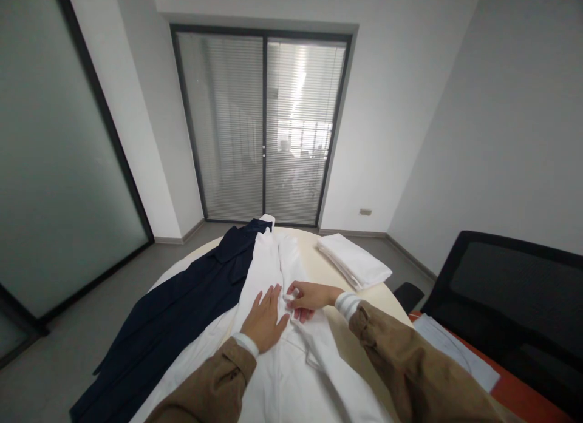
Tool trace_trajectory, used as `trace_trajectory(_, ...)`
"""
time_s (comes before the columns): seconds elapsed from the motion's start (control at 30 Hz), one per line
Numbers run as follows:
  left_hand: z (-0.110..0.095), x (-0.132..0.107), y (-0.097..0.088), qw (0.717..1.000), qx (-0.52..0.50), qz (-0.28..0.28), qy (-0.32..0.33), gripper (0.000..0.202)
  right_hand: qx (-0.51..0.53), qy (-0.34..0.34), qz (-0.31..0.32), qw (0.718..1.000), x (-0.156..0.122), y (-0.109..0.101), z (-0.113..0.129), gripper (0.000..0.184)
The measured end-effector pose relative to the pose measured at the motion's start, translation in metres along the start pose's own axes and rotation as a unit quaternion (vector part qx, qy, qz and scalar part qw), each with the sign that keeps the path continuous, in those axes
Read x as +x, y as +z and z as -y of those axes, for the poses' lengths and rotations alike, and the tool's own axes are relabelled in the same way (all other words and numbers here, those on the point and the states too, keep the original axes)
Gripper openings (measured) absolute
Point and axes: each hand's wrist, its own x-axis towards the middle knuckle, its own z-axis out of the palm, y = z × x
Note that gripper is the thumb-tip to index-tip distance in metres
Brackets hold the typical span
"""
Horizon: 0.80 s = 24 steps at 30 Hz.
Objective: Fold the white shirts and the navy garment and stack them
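A long white garment (277,374), probably a coat, lies spread on a round cream table (319,271), its collar end reaching the far rim. My left hand (263,320) rests flat on its chest, fingers spread and holding nothing. My right hand (310,300) is a short way to the right, its fingers pinching a fold of the white cloth. A dark navy garment (182,301) lies alongside on the left, partly under the white one. A folded white cloth (353,260) sits at the far right of the table, beyond both hands.
A black mesh chair back (505,289) stands at the right, beside an orange desk (514,399) bearing white papers (455,350). Behind the table is a glass door with blinds (262,125). A frosted glass wall (59,156) runs along the left, above a grey floor (82,326).
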Motion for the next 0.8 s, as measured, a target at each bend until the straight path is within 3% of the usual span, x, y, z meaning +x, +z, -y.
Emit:
trace_trajectory(0.13,0.001,0.001,-0.001,1.000,-0.014,0.021,0.003,0.064,-0.010,-0.059,-0.016,0.998,0.000,-0.006,-0.009,0.030)
trace_trajectory(0.3,0.000,0.009,-0.002,0.998,-0.037,0.051,0.008,0.060,-0.055,-0.131,-0.055,0.988,0.003,-0.004,-0.028,0.046)
trace_trajectory(0.47,-0.005,0.027,0.004,0.997,-0.043,0.061,0.025,0.061,-0.252,-0.194,-0.167,0.933,-0.002,-0.006,-0.036,0.043)
trace_trajectory(0.63,-0.007,0.037,0.010,0.997,-0.059,0.047,0.018,0.067,-0.382,-0.174,-0.239,0.875,0.001,-0.014,-0.036,0.032)
trace_trajectory(0.8,-0.011,0.031,-0.004,0.995,-0.083,0.050,0.013,0.067,-0.432,-0.138,-0.266,0.850,0.005,-0.018,-0.030,0.027)
